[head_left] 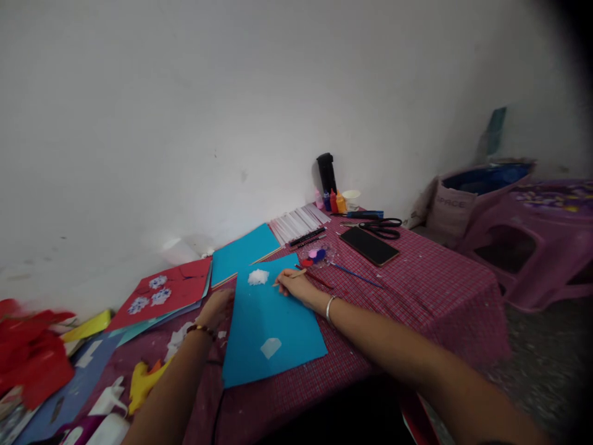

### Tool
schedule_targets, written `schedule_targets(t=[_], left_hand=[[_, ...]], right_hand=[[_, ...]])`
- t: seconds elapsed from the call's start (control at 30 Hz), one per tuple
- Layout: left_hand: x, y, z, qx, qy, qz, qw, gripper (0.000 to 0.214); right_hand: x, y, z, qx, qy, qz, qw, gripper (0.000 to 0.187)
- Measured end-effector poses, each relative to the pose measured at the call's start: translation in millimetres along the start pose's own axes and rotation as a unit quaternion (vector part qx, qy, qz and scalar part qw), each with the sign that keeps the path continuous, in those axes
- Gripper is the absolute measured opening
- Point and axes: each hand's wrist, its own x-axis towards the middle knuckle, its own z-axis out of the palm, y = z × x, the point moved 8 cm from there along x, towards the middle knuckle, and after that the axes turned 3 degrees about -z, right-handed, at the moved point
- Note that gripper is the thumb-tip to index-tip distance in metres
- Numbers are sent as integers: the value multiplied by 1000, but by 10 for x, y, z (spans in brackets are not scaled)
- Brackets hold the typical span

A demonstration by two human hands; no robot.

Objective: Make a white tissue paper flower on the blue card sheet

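The work on the blue sheet [278,318] looks to be at an early stage: one ruffled white cluster [258,277] sits on it, just left of the fingers of the right hand [293,285], and the cluster shows no colour. Those fingers are closed around a slim wooden stick [298,272], its tip pointing toward the cluster but apart from it. The sheet lies beneath them on the table [426,290]; nearer the wearer than the right fingers, a flat white paper piece [270,347] rests on it, not ruffled like the cluster. The left hand [219,309] is beside the sheet's left edge, its fingers partly hidden, so I cannot tell whether they are together or gripping anything. Beyond and left of those fingers, a red sheet [188,281] carries three white flowers [160,296] with blue touches, which look further along. By comparison, most of the blue surface around the right fingers is bare. A blue-handled brush [356,275] lies to their right, and small coloured bottles [333,202] stand farther off, beyond them, none in either hand's reach of contact.
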Motion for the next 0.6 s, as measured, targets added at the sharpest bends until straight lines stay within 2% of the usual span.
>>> schedule_targets(t=[0.1,0.2,0.33,0.43,0.6], left_hand=[[-34,34,-15,-18,-9,2,1000,26],[-89,94,-49,-39,-10,29,999,30],[-279,102,-201,-74,37,86,993,37],[-459,-34,-312,-109,83,107,985,37],[-566,-296,-308,-200,92,90,971,37]], right_hand=[[-11,-7,12,0,0,-1,1000,16],[-20,-159,-73,4,24,-24,999,19],[-48,-591,-403,22,124,-132,983,35],[-87,-761,-580,27,182,-186,965,41],[-86,-731,-513,-9,155,-198,968,36]])
